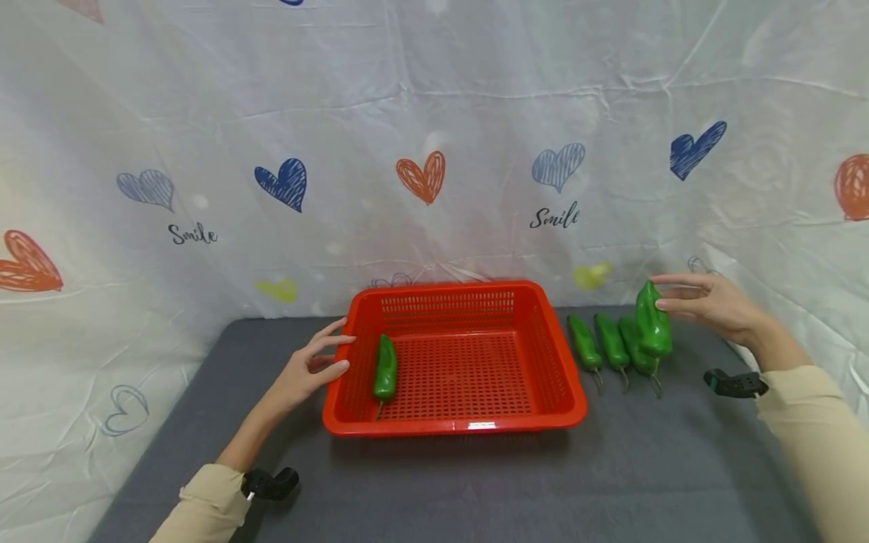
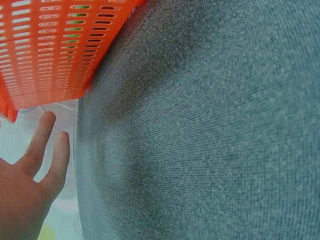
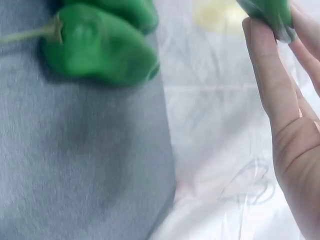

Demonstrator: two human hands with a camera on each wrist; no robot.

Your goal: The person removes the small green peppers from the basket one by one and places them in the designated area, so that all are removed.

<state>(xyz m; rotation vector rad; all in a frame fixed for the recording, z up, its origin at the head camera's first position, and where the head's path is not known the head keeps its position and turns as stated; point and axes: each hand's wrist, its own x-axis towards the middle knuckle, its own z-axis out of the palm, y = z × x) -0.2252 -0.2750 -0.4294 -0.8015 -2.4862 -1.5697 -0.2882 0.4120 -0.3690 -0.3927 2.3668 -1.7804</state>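
My right hand [image 1: 713, 305] pinches a green pepper [image 1: 653, 320] between thumb and fingers, above the right end of a row of peppers. In the right wrist view the fingertips hold the end of that pepper [image 3: 270, 12]. My left hand [image 1: 303, 371] touches the left rim of the red basket [image 1: 455, 428], fingers spread and relaxed. One pepper [image 1: 385, 369] lies inside the basket at the left. The left wrist view shows part of the left hand [image 2: 30, 185] beside the basket's slotted wall [image 2: 55, 55].
Right of the basket, several peppers lie side by side on the grey cloth, among them one pepper [image 1: 584, 341] nearest the basket and another pepper [image 1: 612, 342]. A white curtain [image 1: 475, 241] printed with hearts hangs behind the table [image 1: 434, 490].
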